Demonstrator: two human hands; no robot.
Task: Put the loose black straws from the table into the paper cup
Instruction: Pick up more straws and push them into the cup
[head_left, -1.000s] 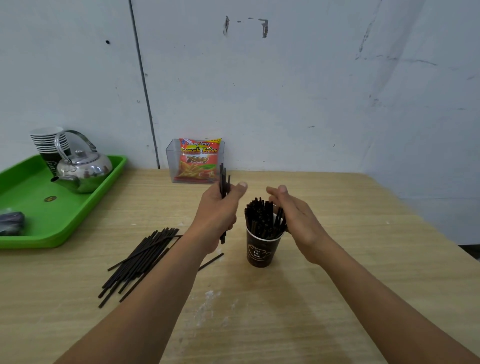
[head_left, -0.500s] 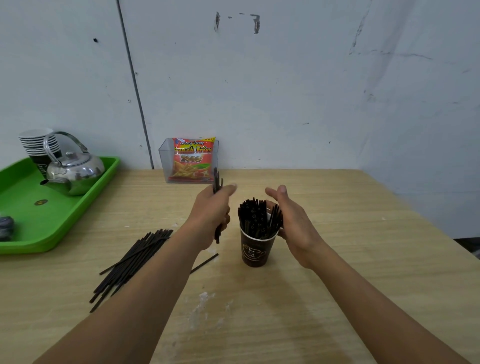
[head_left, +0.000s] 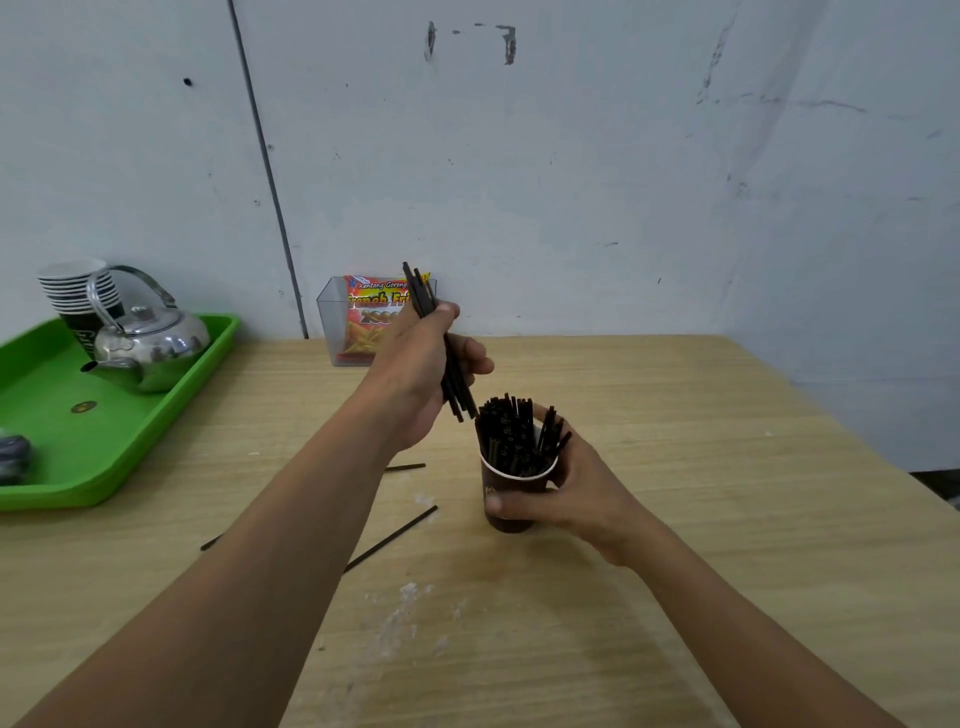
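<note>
While the right hand (head_left: 576, 493) wraps its grip around the dark paper cup (head_left: 511, 488) on the table (head_left: 701, 519), the left hand (head_left: 421, 374) holds a small bundle of black straws (head_left: 441, 348) in a closed grip, tilted, with the lower ends just above the cup's near-left rim. The cup stands upright and is packed with straws (head_left: 506, 431) sticking out of its top. A few loose straws (head_left: 395, 538) lie on the table, partly hidden by the left forearm. At the far left, a green tray (head_left: 104, 457) carries a metal kettle (head_left: 150, 348) and stacked cups (head_left: 72, 286). A snack packet (head_left: 371, 322) stands in a clear box against the wall.
</note>
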